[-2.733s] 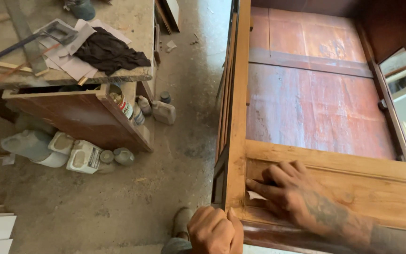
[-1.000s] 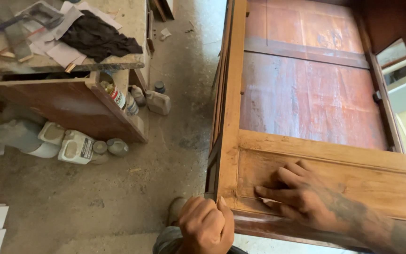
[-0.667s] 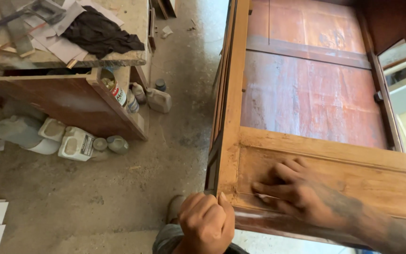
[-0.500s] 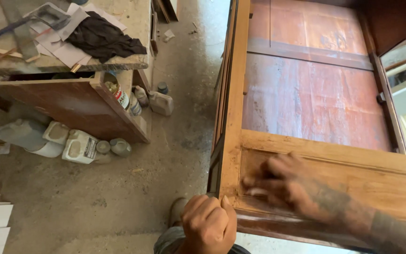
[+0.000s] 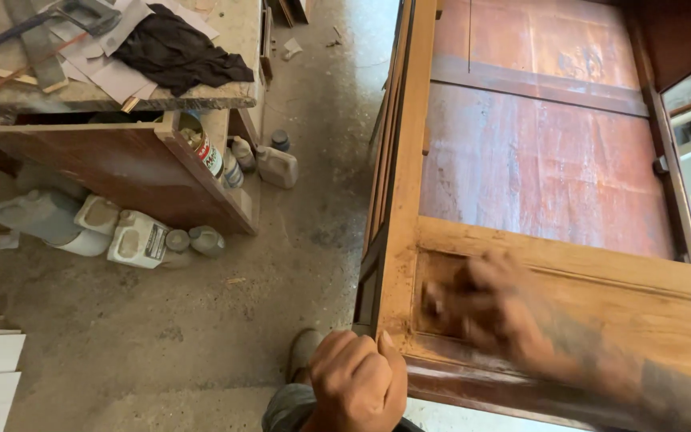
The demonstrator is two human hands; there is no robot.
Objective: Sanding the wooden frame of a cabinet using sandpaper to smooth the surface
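Sanding or rubbing-down of the large panelled wooden door [image 5: 537, 160] is judged to be the step in hand; the door is laid flat, its pale stripped frame at the near end, reddish old finish on the panels beyond. The right hand [image 5: 493, 308] is pressed flat on the recessed light-brown lower panel, close to the near left corner of the frame, and is motion-blurred. Something small may be held beneath the palm, but it cannot be told; the grip is seen spread rather than clenched. The left hand [image 5: 359, 384] is closed in a firm grip over the near left edge of the door frame, steadying it. The next move is judged to call for even pressure into the panel's corner and along the moulding, with the edge kept braced. Off to the left, a cluttered wooden bench [image 5: 121, 96] carrying a black cloth [image 5: 177, 52] is noted, with white plastic jugs [image 5: 121, 236] lying on the concrete floor [image 5: 201, 344] beneath.
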